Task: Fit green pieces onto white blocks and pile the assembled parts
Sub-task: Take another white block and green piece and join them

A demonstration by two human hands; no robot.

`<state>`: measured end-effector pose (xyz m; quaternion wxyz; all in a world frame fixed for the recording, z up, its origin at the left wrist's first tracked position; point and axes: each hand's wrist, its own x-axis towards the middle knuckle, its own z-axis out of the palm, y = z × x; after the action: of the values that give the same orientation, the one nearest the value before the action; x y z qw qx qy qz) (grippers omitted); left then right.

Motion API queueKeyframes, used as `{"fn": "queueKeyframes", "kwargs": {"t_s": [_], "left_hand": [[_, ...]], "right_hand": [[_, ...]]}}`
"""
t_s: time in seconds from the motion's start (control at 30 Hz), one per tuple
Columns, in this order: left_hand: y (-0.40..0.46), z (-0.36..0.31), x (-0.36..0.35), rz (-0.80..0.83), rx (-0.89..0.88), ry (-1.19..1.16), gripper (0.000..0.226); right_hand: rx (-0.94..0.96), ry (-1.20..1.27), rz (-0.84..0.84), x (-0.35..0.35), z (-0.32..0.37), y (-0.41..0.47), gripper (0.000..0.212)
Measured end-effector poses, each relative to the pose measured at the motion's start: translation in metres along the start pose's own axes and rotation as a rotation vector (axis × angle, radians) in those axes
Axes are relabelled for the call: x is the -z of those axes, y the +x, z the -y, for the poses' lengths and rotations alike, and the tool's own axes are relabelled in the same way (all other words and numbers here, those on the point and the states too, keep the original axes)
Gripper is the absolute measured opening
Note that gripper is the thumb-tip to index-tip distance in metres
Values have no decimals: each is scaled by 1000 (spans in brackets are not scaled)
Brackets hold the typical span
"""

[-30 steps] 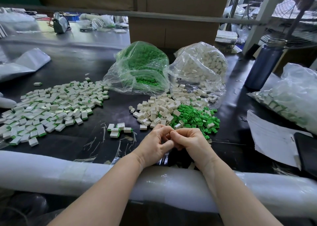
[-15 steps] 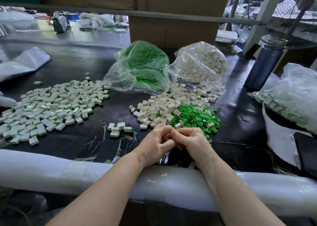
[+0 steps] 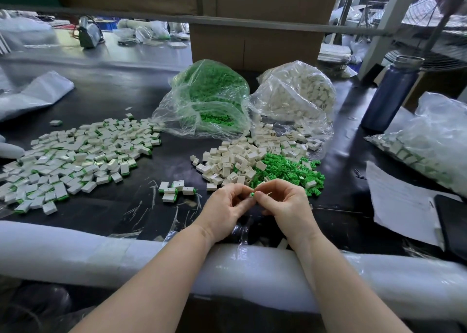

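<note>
hands (image 3: 255,207) pinching small green piece (image 3: 252,194)

A black table (image 3: 106,100) was seen – on it were spread assembled parts (image 3: 75,160) at left, loose white blocks (image 3: 235,160) and green pieces (image 3: 290,170) at centre. Behind these two bags (image 3: 212,100) were set – a bottle (image 3: 391,92), papers (image 3: 399,201) and another bag (image 3: 429,143) at right.

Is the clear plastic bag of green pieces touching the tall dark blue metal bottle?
Apart. In the head view the clear plastic bag of green pieces and the tall dark blue metal bottle have the bag of white blocks between them.
</note>
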<state>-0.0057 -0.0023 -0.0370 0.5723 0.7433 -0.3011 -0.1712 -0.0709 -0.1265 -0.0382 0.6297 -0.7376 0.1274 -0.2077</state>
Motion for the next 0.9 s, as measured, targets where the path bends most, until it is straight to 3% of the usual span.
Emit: {"fn": "queueKeyframes", "kwargs": {"t_s": [0.23,0.4,0.57,0.8,0.9], "left_hand": [[0,2,0,1,-9,17,15],[1,3,0,-56,-31,68,10],[3,8,2,-243,-22,111,18],[5,11,13,-707,25,215,20],[7,13,15,-776,69,260,24]], "right_hand": [[61,-210,-18,-1,-4,2,16],[58,-197,-44,-1,-3,2,14],[55,-213,-169,2,-3,2,11],[4,-194,-243,3,-6,4,14],[-10,-221,-278,4,-6,4,20]]}}
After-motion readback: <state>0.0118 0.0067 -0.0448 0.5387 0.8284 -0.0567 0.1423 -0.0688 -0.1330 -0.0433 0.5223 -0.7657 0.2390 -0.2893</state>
